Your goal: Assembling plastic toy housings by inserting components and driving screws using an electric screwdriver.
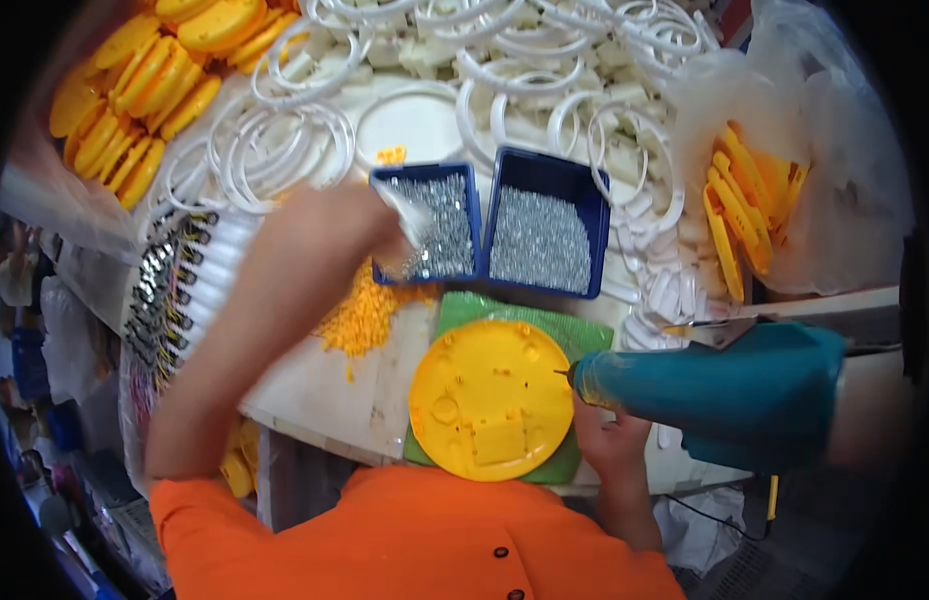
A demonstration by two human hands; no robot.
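Observation:
My left hand (pixel 360 225), blurred by motion, is over the left edge of a blue bin (pixel 475 215) of small silver screws. Its fingers look closed, and a whitish blur (pixel 413 215) that I cannot make out shows at them. A round yellow plastic cover (pixel 485 440) lies on a green pad (pixel 590 335) before me, small posts and a rectangular recess showing on its face. My right hand (pixel 615 440) grips the cover's right edge. Above this hand, a teal power screwdriver (pixel 715 385) points left, its tip by the cover's edge; a blurred skin-toned shape is at its rear.
Another blue bin (pixel 540 240) holds silver screws. Small orange pieces (pixel 360 315) are heaped left of the pad. White rings (pixel 285 150) cover the back. Yellow covers (pixel 150 85) are stacked far left; orange parts (pixel 745 205) sit in a plastic bag (pixel 835 170) at right. Wired parts (pixel 180 280) lie left.

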